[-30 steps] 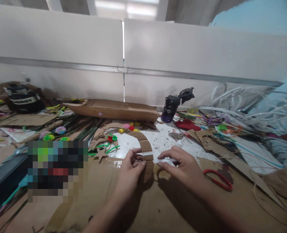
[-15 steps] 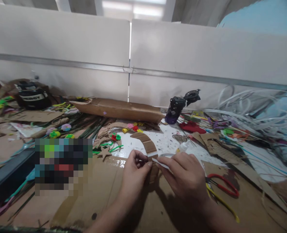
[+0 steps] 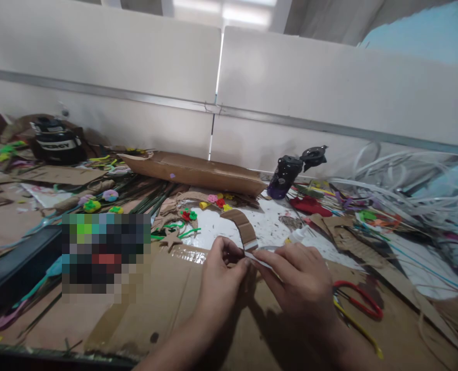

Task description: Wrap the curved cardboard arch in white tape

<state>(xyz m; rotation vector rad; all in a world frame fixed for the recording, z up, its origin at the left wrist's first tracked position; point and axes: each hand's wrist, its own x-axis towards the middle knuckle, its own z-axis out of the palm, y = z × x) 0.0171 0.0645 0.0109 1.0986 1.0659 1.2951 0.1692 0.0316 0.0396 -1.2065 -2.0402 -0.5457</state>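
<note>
Two hands: left [image 3: 226, 273] pinches one curved cardboard strip [image 3: 241, 225]; right [image 3: 300, 278] pinches one white strip [image 3: 259, 258]; one cardboard star [image 3: 170, 239] nearby.

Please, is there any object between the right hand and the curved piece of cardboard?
Only the white strip, pinched by the right hand, visibly lies between it and the curved piece of cardboard. The small white bottle sits beyond the right hand, outside that gap.
</note>
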